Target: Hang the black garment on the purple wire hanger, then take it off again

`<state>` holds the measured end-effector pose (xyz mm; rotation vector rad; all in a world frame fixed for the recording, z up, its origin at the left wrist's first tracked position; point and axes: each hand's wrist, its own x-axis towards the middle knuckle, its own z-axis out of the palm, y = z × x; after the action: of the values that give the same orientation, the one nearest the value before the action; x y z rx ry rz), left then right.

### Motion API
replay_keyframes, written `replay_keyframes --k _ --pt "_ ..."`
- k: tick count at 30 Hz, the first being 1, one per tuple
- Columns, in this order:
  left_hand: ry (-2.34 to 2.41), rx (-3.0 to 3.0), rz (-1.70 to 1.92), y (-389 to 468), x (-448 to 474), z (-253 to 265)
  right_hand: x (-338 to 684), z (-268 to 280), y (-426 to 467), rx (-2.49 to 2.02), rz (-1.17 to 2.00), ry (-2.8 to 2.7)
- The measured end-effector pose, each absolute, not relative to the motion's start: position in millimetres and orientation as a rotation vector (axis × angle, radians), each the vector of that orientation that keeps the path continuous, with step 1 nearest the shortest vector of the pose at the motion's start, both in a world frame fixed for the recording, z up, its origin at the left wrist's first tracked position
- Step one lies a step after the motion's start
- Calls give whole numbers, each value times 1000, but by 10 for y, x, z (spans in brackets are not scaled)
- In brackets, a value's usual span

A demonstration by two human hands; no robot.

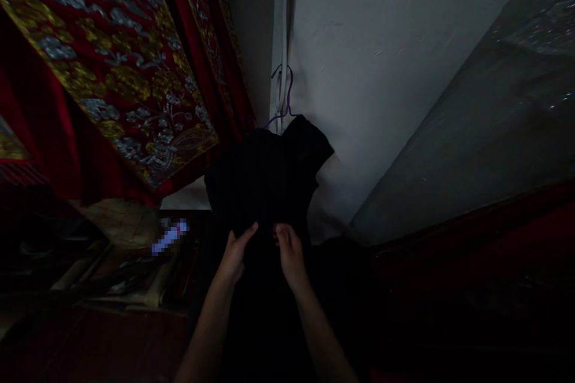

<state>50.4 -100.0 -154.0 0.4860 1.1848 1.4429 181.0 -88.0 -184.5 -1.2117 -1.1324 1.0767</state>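
A black garment [265, 179] hangs from a thin purple wire hanger [288, 93] against the wall. My left hand [234, 257] is on the garment's left side, its thumb lying over the cloth and its other fingers mostly out of sight. On the other side, my right hand [291, 251] has its fingers curled at the dark fabric. Both hands appear closed on the cloth, a short distance apart. The room is dim, so folds and the garment's lower part blend into black.
Red cloth [130, 72] with gold and silver embroidery hangs at upper left. A white cord [283, 18] runs down the pale wall [381, 48]. Below left are a woven surface [119, 221] and a pixelated pale object [169, 237]. Grey, shiny sheeting [485, 114] covers the right.
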Motion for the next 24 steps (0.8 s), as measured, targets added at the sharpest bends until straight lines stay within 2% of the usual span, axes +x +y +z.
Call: replay_keyframes --k 3,11,18,24 --pt "1122 471 1356 -1083 561 -1476 1818 -1836 -852 -1236 1139 -1099" --pt "1078 367 1111 -1273 619 -1405 2065 -1384 -990 -1124 1093 -1144" --pt "1073 403 1076 -1361 481 -1399 2049 -1319 -1015 -1121 1042 -1261" --pt "1120 460 1084 -1374 378 -1359 1982 -1267 -1056 -1073 1158 -1275"
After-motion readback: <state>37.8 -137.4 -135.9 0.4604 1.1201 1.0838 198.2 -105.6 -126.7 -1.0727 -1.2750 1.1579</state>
